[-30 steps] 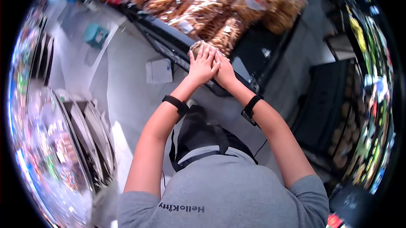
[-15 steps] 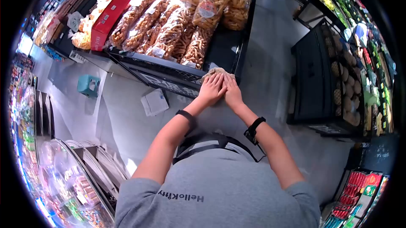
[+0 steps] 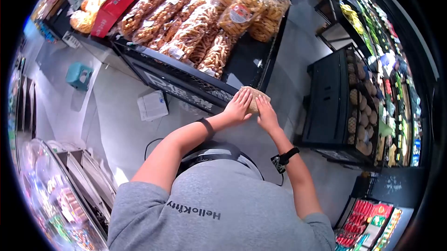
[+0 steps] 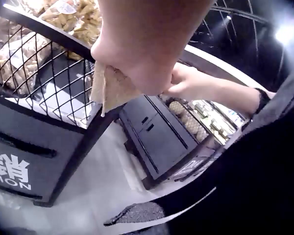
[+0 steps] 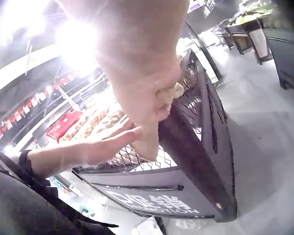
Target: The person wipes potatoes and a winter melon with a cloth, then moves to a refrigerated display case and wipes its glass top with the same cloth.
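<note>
A beige cloth (image 3: 253, 107) lies over the front corner of a black display stand (image 3: 195, 99), with both hands on it. My left hand (image 3: 239, 106) rests on its left part with fingers stretched out. On its right side is my right hand (image 3: 267, 116); in the right wrist view its fingers bend round the cloth (image 5: 148, 142), and a bunched bit sticks out beside them. In the left wrist view a flap of the cloth (image 4: 116, 90) hangs below the left hand, whose fingertips are hidden there.
Bagged snacks (image 3: 186, 32) fill much of the stand, beside a red box (image 3: 122, 4). A teal stool (image 3: 79, 75) and a white box (image 3: 152, 105) are on the floor at left. A dark cabinet (image 3: 328, 97) with round produce stands at right.
The camera view has shifted and turned. Both hands have moved with the cloth toward the right at the stand's corner, and they now lie farther apart, uncovering more of it.
</note>
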